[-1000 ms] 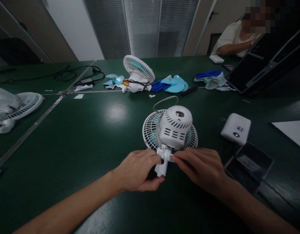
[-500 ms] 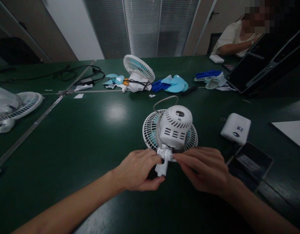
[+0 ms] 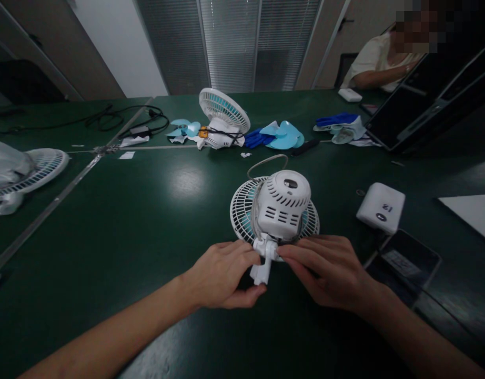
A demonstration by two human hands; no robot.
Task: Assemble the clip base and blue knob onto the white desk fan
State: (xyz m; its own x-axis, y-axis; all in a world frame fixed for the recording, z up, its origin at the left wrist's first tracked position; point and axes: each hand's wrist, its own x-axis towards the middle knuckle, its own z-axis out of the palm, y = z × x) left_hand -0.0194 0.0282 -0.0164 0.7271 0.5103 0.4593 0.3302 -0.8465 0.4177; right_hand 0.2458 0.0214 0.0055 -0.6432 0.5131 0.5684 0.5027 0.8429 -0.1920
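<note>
A small white fan [image 3: 286,202] lies face down on the green table, its grille flat and its motor housing up. A white bracket [image 3: 262,271] sticks out from the housing toward me. My left hand [image 3: 222,273] is closed around the bracket from the left, thumb at its lower end and fingers by its joint. From the right, my right hand [image 3: 325,268] touches that joint with thumb and forefinger pinched together. Whatever is between those fingertips is hidden. Light blue blades show through the grille, and a pale cord loops out behind the fan.
At the back stand another fan [image 3: 222,118], blue blades [image 3: 284,136], gloves [image 3: 339,126] and black cables [image 3: 108,118]. A further fan [image 3: 27,168] lies at left. On the right are a white box [image 3: 382,208], a dark phone-like slab [image 3: 404,266] and a black case [image 3: 427,100]. A person sits beyond.
My right fingers have shifted slightly at the bracket joint, drawing away a little and coming back. My left hand and the fan have stayed in place.
</note>
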